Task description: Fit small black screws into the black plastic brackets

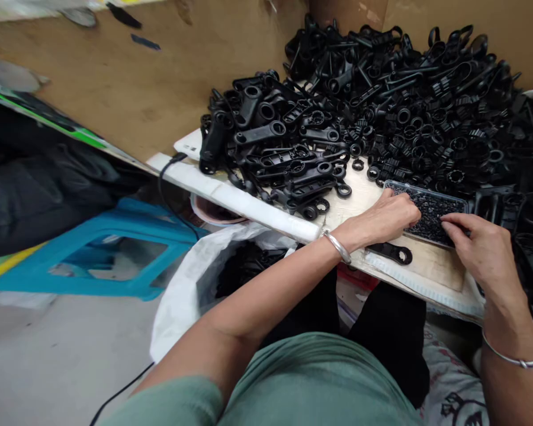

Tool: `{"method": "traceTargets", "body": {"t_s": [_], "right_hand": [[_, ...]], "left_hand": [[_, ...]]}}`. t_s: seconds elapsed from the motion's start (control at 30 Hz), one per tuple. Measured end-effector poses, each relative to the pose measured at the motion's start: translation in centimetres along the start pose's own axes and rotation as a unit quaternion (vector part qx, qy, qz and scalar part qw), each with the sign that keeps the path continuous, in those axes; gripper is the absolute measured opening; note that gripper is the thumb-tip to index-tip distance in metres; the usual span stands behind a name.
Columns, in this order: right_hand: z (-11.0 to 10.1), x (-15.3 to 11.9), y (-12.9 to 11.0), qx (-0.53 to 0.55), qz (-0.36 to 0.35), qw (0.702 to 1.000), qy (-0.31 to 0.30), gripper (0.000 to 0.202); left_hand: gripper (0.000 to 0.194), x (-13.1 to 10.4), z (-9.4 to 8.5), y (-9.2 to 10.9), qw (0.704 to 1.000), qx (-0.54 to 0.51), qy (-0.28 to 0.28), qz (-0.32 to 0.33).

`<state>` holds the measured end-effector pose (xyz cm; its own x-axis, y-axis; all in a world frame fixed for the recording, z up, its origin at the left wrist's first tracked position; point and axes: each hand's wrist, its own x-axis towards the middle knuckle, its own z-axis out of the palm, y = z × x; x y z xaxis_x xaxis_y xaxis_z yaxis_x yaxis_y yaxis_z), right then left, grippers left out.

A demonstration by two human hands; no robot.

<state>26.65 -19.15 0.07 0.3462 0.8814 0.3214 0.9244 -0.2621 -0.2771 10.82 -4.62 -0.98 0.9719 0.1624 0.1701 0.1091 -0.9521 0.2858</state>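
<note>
A shallow clear plastic tray (446,201) full of tiny black parts (430,216) sits near the table's front edge. My left hand (393,212) is closed over the tray's left end, with its fingers curled down and their tips hidden. At the tray's right end, the thumb and fingers of my right hand (484,245) are pinched together among the tiny parts. Whatever either hand holds is too small or hidden to make out. Just below the tray, a flat black plastic arm with a ring end (395,252) lies on the table edge, partly covered by my left wrist.
Heaped black plastic arms (288,148) and black rings (430,136) cover the table behind the tray, against a cardboard wall (128,77). More black parts lie far right. A white sack (177,296) holding black pieces stands below left, near a blue stool (93,248).
</note>
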Motion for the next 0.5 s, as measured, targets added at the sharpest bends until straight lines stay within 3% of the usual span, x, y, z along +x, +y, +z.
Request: {"method": "traceTargets", "body": {"t_s": [0.17,0.33,0.43,0.5], "right_hand": [[-0.9,-0.6,-1.1,0.137,0.152,0.979,0.006,0.027],[-0.7,-1.7,-1.9,0.390,0.242,0.888,0.010,0.030],[-0.3,-2.5,-2.5,0.469,0.253,0.846,0.007,0.029],[0.0,-3.1,-3.2,0.500,0.248,0.830,0.008,0.028]], "left_hand": [[0.034,-0.3,-0.2,0.1,0.999,-0.007,0.051,-0.003],[0.029,-1.8,-0.8,0.1,0.986,-0.110,0.125,-0.031],[0.021,-3.2,-1.1,0.5,0.953,-0.221,0.194,-0.072],[0.018,-4.2,-1.1,1.1,0.915,-0.322,0.223,-0.096]]}}
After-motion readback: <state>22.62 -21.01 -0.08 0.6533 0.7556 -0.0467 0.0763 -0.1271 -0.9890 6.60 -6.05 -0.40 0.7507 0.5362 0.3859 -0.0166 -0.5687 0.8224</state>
